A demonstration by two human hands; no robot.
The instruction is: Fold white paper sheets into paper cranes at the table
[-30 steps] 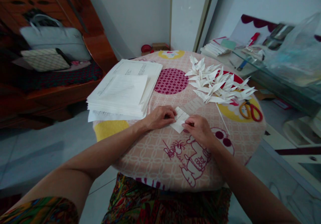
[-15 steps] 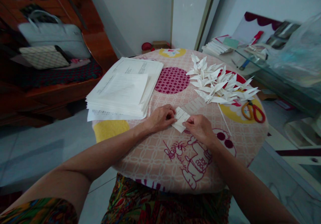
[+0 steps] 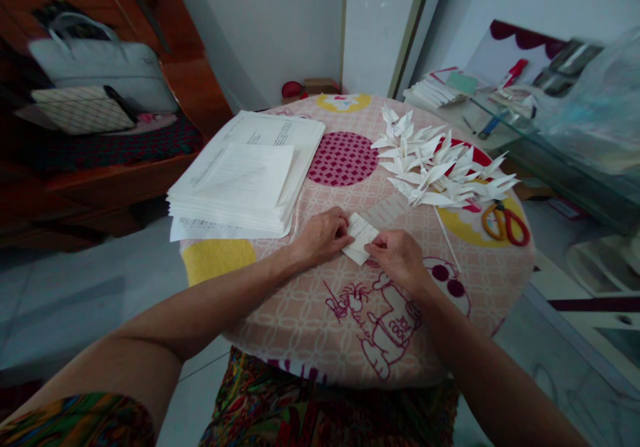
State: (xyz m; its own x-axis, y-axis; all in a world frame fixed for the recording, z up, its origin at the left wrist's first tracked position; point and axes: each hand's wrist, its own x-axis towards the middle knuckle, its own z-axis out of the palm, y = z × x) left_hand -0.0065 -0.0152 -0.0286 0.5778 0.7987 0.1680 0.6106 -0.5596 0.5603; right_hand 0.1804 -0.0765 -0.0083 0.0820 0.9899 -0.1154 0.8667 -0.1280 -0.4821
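Head view: left hand (image 3: 323,235) has its fingers curled together, tips clamped on the left edge of the small folded paper (image 3: 361,235). Right hand (image 3: 397,257) is closed too, thumb and fingers pinching the paper's near right corner. The paper lies flat on the worktop (image 3: 300,320), just past the red cartoon print on the pink cloth, between the two hands. Both forearms reach in from the bottom edge.

Paper stack (image 3: 245,180) sits on the worktop's left part, overhanging its edge, with a smaller sheet on top. It is near the left hand but not touching it. A pile of folded white paper shapes (image 3: 440,170) lies on the far right part, well apart from the hands. Orange-handled scissors (image 3: 505,223) lie just beside that pile, near the right rim. A thin white stick (image 3: 447,237) lies between the right hand and the scissors.

Off the worktop, a grey bag (image 3: 100,67) rests on a wooden bench (image 3: 115,180) at left. A glass shelf (image 3: 550,147) with clutter stands at right; its items are blurred.
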